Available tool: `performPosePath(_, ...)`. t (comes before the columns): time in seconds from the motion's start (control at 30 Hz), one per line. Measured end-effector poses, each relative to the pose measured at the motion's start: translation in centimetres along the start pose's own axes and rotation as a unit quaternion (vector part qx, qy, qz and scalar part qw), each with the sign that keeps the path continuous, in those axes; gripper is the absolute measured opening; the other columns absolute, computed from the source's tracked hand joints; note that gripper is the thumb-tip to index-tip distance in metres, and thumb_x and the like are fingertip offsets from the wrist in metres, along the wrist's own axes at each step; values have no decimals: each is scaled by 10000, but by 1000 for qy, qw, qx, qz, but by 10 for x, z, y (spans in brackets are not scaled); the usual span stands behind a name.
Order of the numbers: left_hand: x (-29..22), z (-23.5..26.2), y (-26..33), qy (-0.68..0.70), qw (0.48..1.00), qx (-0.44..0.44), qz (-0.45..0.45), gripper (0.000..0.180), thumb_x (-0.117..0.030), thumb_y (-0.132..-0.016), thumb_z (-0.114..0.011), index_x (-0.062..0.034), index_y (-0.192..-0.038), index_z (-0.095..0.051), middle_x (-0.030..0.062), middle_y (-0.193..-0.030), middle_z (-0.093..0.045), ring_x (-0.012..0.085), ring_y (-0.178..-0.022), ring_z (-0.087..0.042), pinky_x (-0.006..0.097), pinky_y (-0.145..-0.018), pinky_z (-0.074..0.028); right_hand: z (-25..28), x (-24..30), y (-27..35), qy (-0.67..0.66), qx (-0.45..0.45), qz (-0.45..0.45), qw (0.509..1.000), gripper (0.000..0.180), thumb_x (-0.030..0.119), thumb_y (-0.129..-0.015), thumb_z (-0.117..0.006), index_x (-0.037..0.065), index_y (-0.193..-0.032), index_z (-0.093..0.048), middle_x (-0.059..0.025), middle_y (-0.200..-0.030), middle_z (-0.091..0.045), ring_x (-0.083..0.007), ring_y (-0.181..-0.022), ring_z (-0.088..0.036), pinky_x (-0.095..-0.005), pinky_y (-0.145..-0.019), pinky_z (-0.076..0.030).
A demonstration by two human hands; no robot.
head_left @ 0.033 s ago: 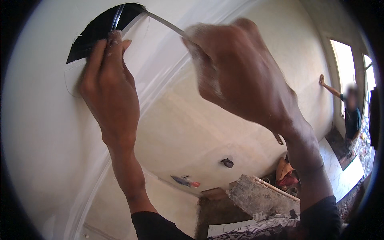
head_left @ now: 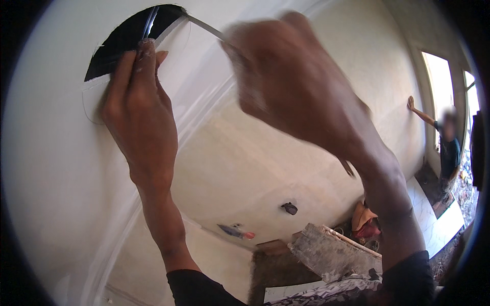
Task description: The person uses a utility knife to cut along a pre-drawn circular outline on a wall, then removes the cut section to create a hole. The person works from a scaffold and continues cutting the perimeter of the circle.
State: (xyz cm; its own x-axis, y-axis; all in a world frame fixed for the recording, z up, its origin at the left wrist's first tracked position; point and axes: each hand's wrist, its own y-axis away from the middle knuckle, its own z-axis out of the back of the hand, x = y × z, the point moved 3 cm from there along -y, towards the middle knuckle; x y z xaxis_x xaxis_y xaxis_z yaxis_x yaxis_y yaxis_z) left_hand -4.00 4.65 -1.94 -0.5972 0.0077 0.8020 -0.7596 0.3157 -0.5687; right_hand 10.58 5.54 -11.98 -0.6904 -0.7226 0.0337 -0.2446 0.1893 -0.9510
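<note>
Overhead, right hand fingers clench a thin saw blade cutting the half-open dark hole; left hand presses flat.

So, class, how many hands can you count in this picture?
3. The left hand presses on the white panel beside the dark hole; the right hand grips a thin blade; another person's hand rests on the far wall.
</note>
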Motion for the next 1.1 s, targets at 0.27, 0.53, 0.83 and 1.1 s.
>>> performPosePath(0.27,6,3,2,-31,999,9,-38,313,31,-889,-612,-23,-1192,-671,108,-1069,-702,188,-696,-694,292,-541,-578,6,-3,22,-23,9,-38,999,71,9,-872,-625,-39,-823,-644,-208,-600,-575,-355,-485,-564,-416,-525,-460)
performPosePath(0.53,-4,1,16,31,998,16,60,400,114,-844,-573,-6,-1218,-646,132,-1187,-649,230,-915,-689,295,-649,-585,-13,-18,-5,-32,-28,12,999,133,26,-878,-601,-37,-953,-691,-203,-817,-664,-389,-723,-606,-446,-721,-499)
performPosePath(0.83,-42,24,45,-3,997,-56,-59,239,50,-823,-725,50,-1061,-699,173,-1101,-685,290,-1033,-650,372,-815,-552,-10,-11,2,-144,48,-84,985,94,2,-877,-612,-50,-936,-663,-228,-747,-624,-415,-666,-586,-463,-634,-464)
performPosePath(1.1,-21,4,-2,-77,992,-31,-92,339,97,-831,-640,67,-1169,-632,215,-1073,-664,345,-1010,-655,425,-831,-558,-6,1,3,-71,0,-19,997,76,-21,-811,-599,-81,-834,-639,-254,-753,-647,-424,-710,-661,-485,-639,-547)
